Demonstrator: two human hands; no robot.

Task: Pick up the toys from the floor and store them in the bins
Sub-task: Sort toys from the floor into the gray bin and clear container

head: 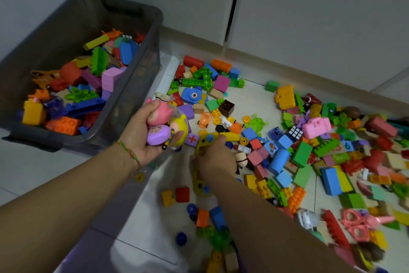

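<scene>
Bricks [301, 155] crowd right hand [215, 160] gripping yellow frame [201, 147]; left hand [137, 137] clutches figurines [158, 137] beside bin [146, 73].

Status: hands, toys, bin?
Left hand holds small figure toys near grey bin. Right hand grips yellow piece on floor. Loose blocks crowd it.

I see a grey bin [132, 6], a blue toy camera [192, 95], a pink toy camera [317, 126], and a black-gridded multicoloured cube [295, 132].

bin [66, 29]: translucent grey plastic, smooth | blocks [301, 154]: glossy plastic | floor [254, 99]: smooth pale tile, slight sheen
</scene>
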